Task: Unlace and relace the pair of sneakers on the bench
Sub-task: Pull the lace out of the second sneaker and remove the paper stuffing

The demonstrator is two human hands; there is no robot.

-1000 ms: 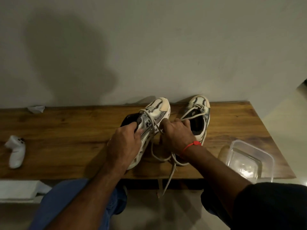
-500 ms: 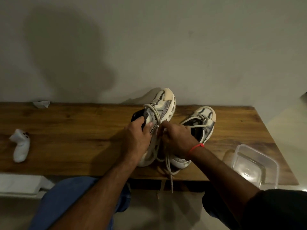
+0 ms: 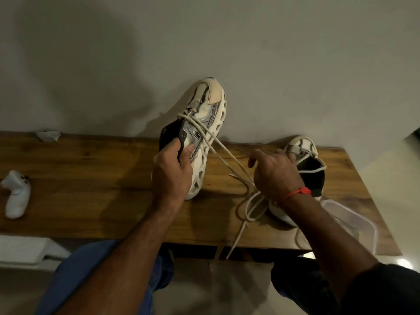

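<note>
I see my right hand (image 3: 276, 171) pulling the lace (image 3: 229, 155) taut — its grip is hidden from me. My left hand (image 3: 172, 169) clutches the raised sneaker (image 3: 204, 123) by its collar above the bench (image 3: 91, 178) — toe toward the wall. The second sneaker (image 3: 304, 155) rests behind my right hand.

- The desk (image 3: 91, 178) is brown wood with visible grain and a soft sheen.
- The held sneaker (image 3: 205, 123) has cream matt panels, shiny silvery overlays and a perforated rubbery sole.
- Its lace (image 3: 229, 155) is off-white woven cord.
- The container (image 3: 354, 226) is clear glossy plastic.
- The wall (image 3: 204, 42) is matt painted plaster.
</note>
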